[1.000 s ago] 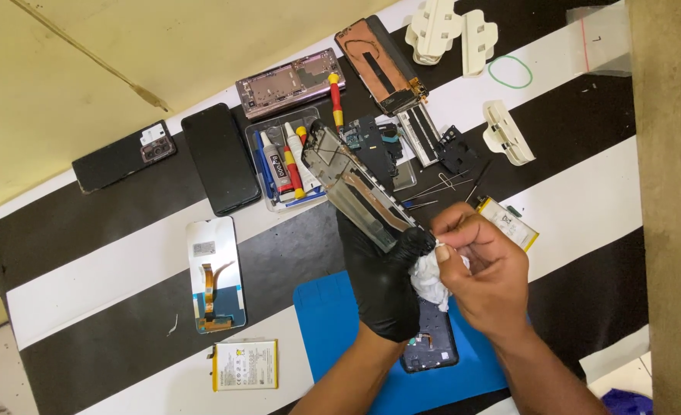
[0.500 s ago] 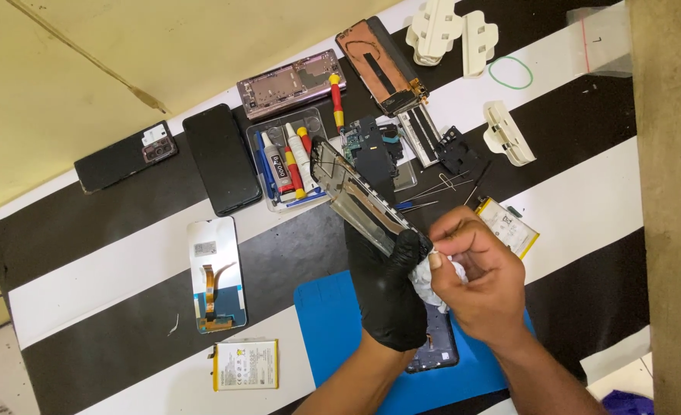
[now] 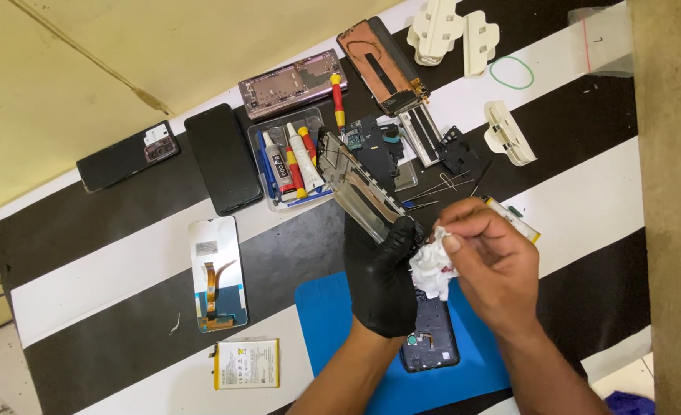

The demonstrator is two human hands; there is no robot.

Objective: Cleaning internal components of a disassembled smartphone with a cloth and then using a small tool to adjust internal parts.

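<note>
a: what's the left hand (image 3: pixel 382 280) doing?

b: it's in a black glove, fingers wrapped round the lower end of a phone frame (image 3: pixel 359 190), holding it tilted up and away over the striped surface (image 3: pixel 586 200).

a: and the right hand (image 3: pixel 490 265)?

b: bare, fingertips pinched on a crumpled white cloth (image 3: pixel 431 269), pressed against the frame's lower end right beside the gloved fingers.

a: what's under them?

b: a blue mat (image 3: pixel 333 315) at the near edge, with a dark phone back (image 3: pixel 430 338) lying on it, partly hidden by the hands.

a: anything else close by?

b: behind the frame, a clear tray (image 3: pixel 279 201) with glue tubes (image 3: pixel 290 157) and a red-handled screwdriver (image 3: pixel 339 98) just past it. to the left, a loose display panel (image 3: pixel 217 273) with an orange flex cable, and a battery (image 3: pixel 246 363) near the front edge. a black phone (image 3: pixel 222 158) lies face down further back, and a green rubber band (image 3: pixel 511 71) sits well apart at the far right.
</note>
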